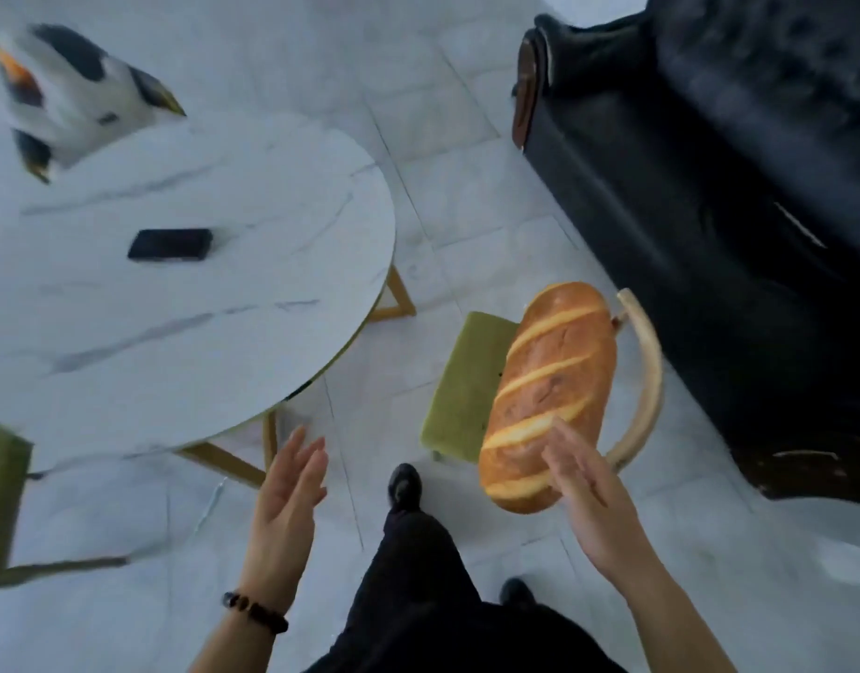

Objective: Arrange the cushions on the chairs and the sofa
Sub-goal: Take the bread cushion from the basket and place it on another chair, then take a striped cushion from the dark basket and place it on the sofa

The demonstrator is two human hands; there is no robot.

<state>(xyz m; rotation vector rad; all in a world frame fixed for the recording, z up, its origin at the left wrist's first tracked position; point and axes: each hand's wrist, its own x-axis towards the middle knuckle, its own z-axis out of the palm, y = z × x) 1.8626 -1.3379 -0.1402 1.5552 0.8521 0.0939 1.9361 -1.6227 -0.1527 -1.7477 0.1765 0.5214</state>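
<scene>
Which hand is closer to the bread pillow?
The right hand. It reaches the near end of the bread pillow on the green chair. The left hand is off to the pillow's left, clearly apart from it.
</scene>
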